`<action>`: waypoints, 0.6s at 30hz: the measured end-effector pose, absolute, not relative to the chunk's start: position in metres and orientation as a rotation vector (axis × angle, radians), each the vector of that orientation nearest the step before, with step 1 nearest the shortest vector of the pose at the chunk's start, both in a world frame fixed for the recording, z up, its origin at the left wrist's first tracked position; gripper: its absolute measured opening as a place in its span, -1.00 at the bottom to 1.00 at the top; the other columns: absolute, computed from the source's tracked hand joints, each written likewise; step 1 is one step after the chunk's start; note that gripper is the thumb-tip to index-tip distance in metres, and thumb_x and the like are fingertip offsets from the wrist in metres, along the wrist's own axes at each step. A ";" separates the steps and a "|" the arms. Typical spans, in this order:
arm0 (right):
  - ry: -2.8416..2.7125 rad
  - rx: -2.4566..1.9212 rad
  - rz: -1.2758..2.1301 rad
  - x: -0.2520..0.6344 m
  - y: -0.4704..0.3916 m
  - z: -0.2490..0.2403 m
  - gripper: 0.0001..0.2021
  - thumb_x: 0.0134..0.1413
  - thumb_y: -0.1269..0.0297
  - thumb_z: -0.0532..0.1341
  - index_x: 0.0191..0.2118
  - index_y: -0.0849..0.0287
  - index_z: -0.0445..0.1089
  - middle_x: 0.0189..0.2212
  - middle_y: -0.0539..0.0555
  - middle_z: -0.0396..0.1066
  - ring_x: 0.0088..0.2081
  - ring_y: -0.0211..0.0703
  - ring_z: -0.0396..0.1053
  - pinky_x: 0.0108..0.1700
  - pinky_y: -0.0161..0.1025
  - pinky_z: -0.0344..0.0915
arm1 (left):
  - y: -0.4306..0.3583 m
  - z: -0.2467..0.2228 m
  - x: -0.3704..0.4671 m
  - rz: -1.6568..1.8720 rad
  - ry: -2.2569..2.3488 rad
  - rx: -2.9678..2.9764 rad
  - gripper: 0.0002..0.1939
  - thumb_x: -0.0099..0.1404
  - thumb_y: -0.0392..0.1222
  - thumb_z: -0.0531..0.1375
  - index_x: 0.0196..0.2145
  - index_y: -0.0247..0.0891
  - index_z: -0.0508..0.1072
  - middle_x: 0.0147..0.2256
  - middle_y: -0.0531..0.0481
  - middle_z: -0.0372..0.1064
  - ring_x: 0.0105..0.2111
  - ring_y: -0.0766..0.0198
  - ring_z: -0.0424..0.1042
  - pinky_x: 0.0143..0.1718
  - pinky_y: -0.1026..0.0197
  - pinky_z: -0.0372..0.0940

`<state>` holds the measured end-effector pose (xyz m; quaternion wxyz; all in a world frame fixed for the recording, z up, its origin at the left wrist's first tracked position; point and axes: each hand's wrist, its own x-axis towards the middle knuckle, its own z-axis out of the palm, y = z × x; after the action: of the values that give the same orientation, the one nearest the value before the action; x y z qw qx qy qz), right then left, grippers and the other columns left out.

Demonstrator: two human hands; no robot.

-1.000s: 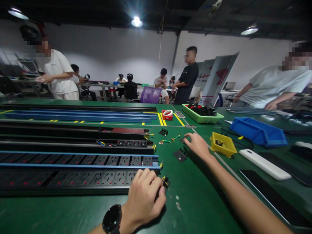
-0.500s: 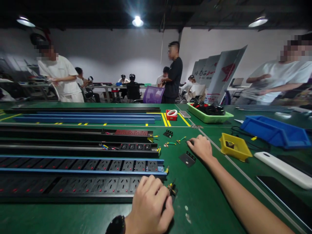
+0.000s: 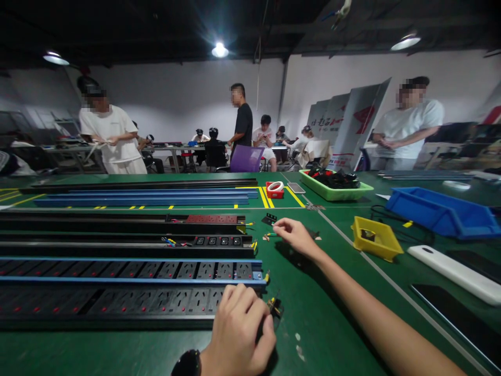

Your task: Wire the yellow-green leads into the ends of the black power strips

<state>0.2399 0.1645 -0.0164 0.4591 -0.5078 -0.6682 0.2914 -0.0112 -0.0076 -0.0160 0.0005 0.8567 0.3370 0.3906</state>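
Observation:
My left hand (image 3: 243, 328), wearing a dark watch (image 3: 187, 363), is closed over the right end of the nearest black power strip (image 3: 156, 304). Beside its fingers, a dark end piece (image 3: 277, 309) with a yellow wire sticks out past the strip. My right hand (image 3: 294, 238) is raised over the green table with thumb and forefinger close together. Its fingertips are beside a small black bracket (image 3: 269, 219) and just above a short green-yellow wire (image 3: 270, 236). What those fingers pinch, if anything, I cannot make out. A dark shape (image 3: 313, 234) shows partly behind that hand.
A blue-edged power strip (image 3: 168, 270) and two black channels with sockets lie beyond. Blue rails (image 3: 148, 199) are farther back. To the right stand a yellow bin (image 3: 376, 239), a blue bin (image 3: 442, 211) and a green basket (image 3: 336, 192). People are across the table.
My right hand has moved left and its fingers have drawn together. The black bracket that lay left of its wrist no longer shows there. My left hand stays on the power strip.

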 end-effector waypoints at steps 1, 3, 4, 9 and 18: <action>-1.681 -1.202 0.690 0.229 0.162 -0.015 -0.70 0.09 0.01 0.29 -0.26 0.16 0.51 -0.49 0.03 0.48 -0.47 -0.15 0.34 -0.39 -0.24 0.24 | -0.008 -0.016 -0.011 1.230 1.054 2.684 -0.87 0.37 -0.30 0.08 -0.37 -0.20 0.31 -0.39 -0.02 0.34 -0.34 0.16 0.26 -0.29 0.06 0.07; -1.702 -1.143 0.690 0.210 0.159 -0.015 -0.73 0.09 0.04 0.31 -0.24 0.15 0.52 -0.50 -0.01 0.44 -0.46 -0.19 0.31 -0.38 -0.25 0.22 | -0.008 -0.014 -0.012 1.231 1.049 2.662 -0.87 0.38 -0.31 0.07 -0.35 -0.20 0.32 -0.38 -0.02 0.36 -0.34 0.16 0.26 -0.28 0.06 0.08; -1.671 -1.113 0.735 0.204 0.159 -0.016 -0.71 0.06 0.03 0.33 -0.23 0.15 0.51 -0.52 -0.04 0.41 -0.49 -0.22 0.27 -0.40 -0.27 0.19 | -0.008 -0.013 -0.012 1.231 1.047 2.647 -0.87 0.39 -0.31 0.06 -0.34 -0.19 0.32 -0.37 -0.02 0.37 -0.34 0.16 0.27 -0.27 0.06 0.08; -1.364 -1.079 1.115 0.193 0.161 -0.033 -0.55 -0.16 -0.12 0.45 -0.36 0.14 0.39 -0.65 -0.17 0.22 -0.63 -0.34 0.09 -0.56 -0.34 -0.01 | -0.012 -0.010 -0.012 1.213 1.063 2.581 -0.90 0.40 -0.27 0.05 -0.25 -0.20 0.36 -0.34 -0.03 0.39 -0.31 0.14 0.30 -0.23 0.05 0.11; -1.161 -1.063 1.274 0.197 0.159 -0.036 -0.47 -0.30 -0.14 0.55 -0.39 0.16 0.40 -0.59 -0.13 0.32 -0.64 -0.40 0.12 -0.59 -0.39 -0.03 | 0.019 0.031 -0.016 0.898 1.195 2.665 -0.85 0.35 -0.28 0.10 -0.14 -0.19 0.41 -0.21 -0.07 0.40 -0.21 0.10 0.36 -0.21 0.06 0.23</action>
<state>0.1972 0.1591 -0.0361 0.5297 -0.4453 -0.4861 0.5337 -0.0156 0.0189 0.0310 0.0430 0.8714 0.3908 0.2935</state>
